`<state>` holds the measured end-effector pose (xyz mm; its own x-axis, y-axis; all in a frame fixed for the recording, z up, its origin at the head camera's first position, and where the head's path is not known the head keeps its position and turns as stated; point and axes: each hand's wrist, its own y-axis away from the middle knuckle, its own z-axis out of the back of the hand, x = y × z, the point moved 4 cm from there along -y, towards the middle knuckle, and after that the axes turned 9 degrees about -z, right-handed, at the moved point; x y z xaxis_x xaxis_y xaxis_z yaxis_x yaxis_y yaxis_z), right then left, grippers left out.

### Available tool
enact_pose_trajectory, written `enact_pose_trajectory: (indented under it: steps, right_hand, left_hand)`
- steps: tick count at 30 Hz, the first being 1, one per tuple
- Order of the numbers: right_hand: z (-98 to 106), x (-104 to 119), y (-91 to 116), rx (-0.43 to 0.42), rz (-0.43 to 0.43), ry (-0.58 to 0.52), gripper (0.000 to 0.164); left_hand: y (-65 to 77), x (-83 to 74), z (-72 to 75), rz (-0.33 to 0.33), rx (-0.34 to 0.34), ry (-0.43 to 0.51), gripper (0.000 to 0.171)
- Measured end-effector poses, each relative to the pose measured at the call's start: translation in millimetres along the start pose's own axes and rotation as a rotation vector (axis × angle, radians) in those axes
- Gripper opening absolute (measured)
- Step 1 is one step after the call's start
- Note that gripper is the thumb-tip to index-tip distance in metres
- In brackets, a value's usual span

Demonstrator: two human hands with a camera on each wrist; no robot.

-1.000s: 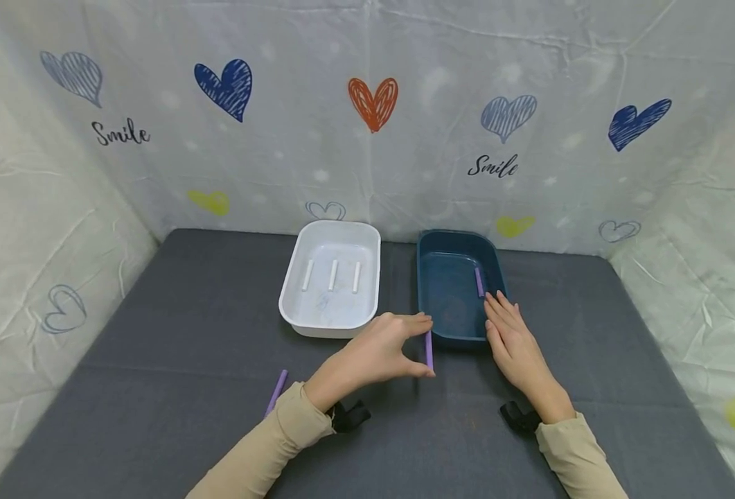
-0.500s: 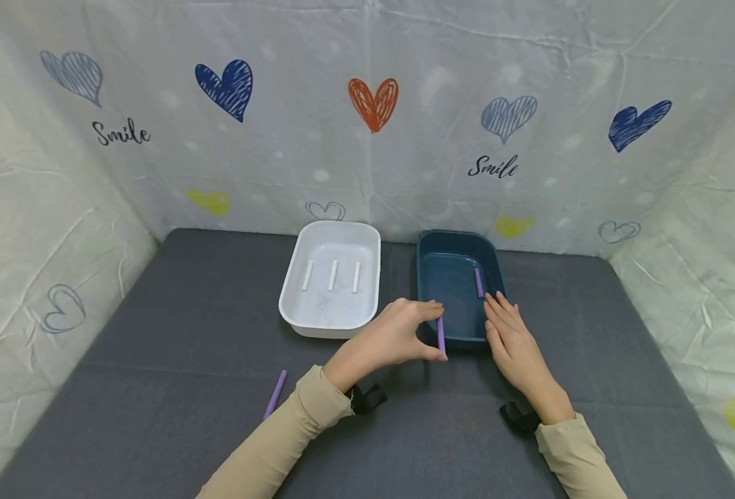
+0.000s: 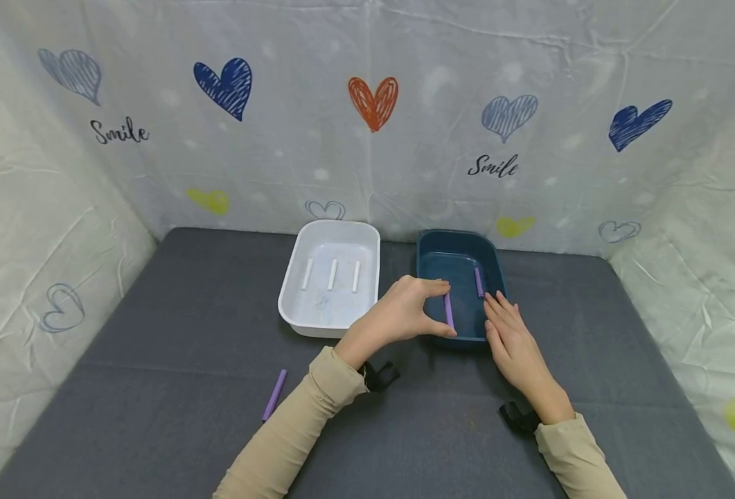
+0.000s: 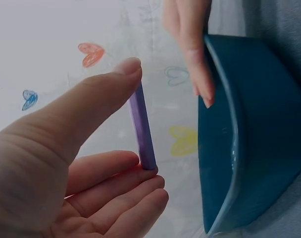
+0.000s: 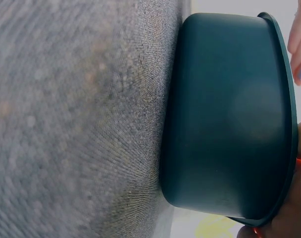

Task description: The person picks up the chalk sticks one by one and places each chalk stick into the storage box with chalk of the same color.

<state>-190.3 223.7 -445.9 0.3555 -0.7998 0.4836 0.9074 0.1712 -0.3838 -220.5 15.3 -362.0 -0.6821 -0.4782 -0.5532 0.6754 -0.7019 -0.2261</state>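
My left hand [image 3: 407, 308] pinches a purple chalk stick [image 3: 449, 312] by its two ends, between thumb and fingertips. It holds the stick over the left part of the dark teal bin [image 3: 432, 239]. In the left wrist view, the held chalk [image 4: 142, 129] spans from the thumb tip to the fingers. My right hand [image 3: 517, 346] rests on the bin's right rim, its fingers fairly straight. Inside the bin, near those fingertips, lies another purple chalk stick [image 3: 479, 283]. The bin's outer wall [image 5: 229, 114] fills much of the right wrist view.
A white tray [image 3: 323, 331] stands left of the bin and bears three white chalk sticks [image 3: 332, 275]. One more purple chalk stick [image 3: 274, 395] lies on the grey cloth [image 3: 155, 388], beside the left sleeve. A heart-printed curtain [image 3: 429, 145] hangs behind the table.
My left hand has moved forward and right with its chalk stick, from in front of the bin's near left corner to over the bin. The right hand has stayed at the rim.
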Motion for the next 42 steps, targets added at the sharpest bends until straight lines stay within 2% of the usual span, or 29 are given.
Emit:
enact_pose_trajectory:
  steps: [12, 19, 29, 36, 42]
  right_hand:
    - [0.3, 0.9, -0.6, 0.019, -0.012, 0.001, 0.041]
    - [1.1, 2.0, -1.5, 0.013, -0.008, 0.005, 0.041]
    - [0.1, 1.6, -0.3, 0.01, 0.0, -0.004, 0.041]
    - [0.1, 1.0, -0.5, 0.029, -0.021, -0.005, 0.042]
    - [0.2, 0.1, -1.1, 0.031, -0.017, -0.007, 0.042]
  left_hand:
    - [-20.4, 8.2, 10.4, 0.012, -0.047, -0.001, 0.076]
    - [-36.3, 12.5, 14.1, 0.036, -0.067, 0.041, 0.077]
    - [-62.6, 20.4, 6.8, 0.044, -0.097, 0.133, 0.074]
    - [-82.0, 32.4, 0.9, 0.118, -0.123, 0.205, 0.074]
    - [-91.6, 45.7, -1.3, 0.189, -0.144, 0.224, 0.072]
